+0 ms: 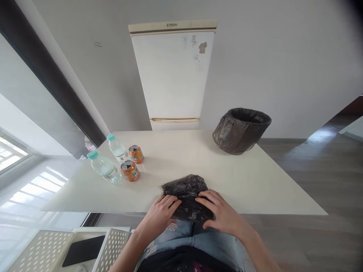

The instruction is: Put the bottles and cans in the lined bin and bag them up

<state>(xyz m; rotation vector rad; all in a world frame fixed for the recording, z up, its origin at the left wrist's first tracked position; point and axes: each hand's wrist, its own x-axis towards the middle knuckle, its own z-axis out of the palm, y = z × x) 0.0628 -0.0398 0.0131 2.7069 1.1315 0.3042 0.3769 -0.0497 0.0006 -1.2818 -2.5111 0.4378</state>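
A crumpled black plastic garbage bag (pixel 188 190) lies at the near edge of the table, its lower part reaching over the edge toward my lap. My left hand (pixel 163 211) grips its left side, fingers bent over the plastic. On the right side, my right hand (pixel 219 211) holds it with curled fingers on top and the thumb lower down, near the edge. Folds of the bag hide some of what lies under the fingertips. A bin lined with a black bag (pixel 238 134) stands tilted in view at the table's far right, its mouth open.
On the table (pixel 170 151), left side, two clear bottles with teal caps, one nearer (pixel 104 168) and one farther (pixel 117 149), stand beside an orange can (pixel 130 170) and another orange can (pixel 136 154). Beyond is a white refrigerator (pixel 174 75). A white perforated basket (pixel 42 249) sits lower left.
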